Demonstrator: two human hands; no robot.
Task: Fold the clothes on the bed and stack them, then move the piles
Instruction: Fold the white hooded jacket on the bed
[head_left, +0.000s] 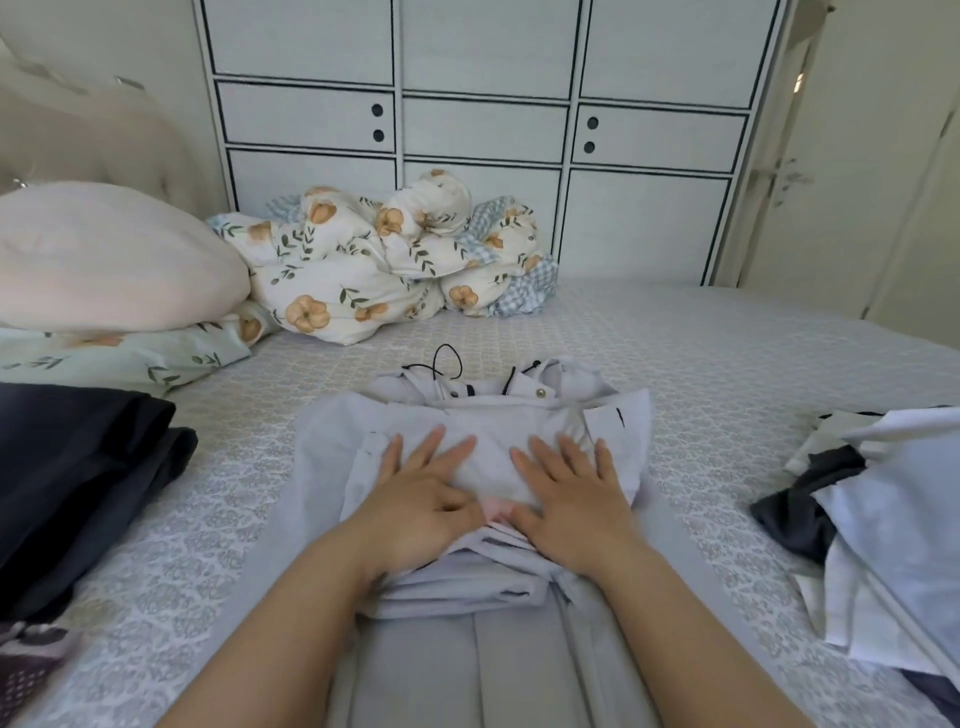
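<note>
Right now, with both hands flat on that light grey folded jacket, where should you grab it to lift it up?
Probably by its two short sides, low down. The folded grey jacket is a loose stack of layers under the left hand and right hand. Sliding fingers under the left and right edges, thumbs on top, should keep the layers together. The dangling black cord is no place to pull.

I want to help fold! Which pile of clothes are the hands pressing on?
The pale grey pile in the middle: both the left hand and right hand lie flat on it. The dark pile and the white pile sit untouched at the sides.
</note>
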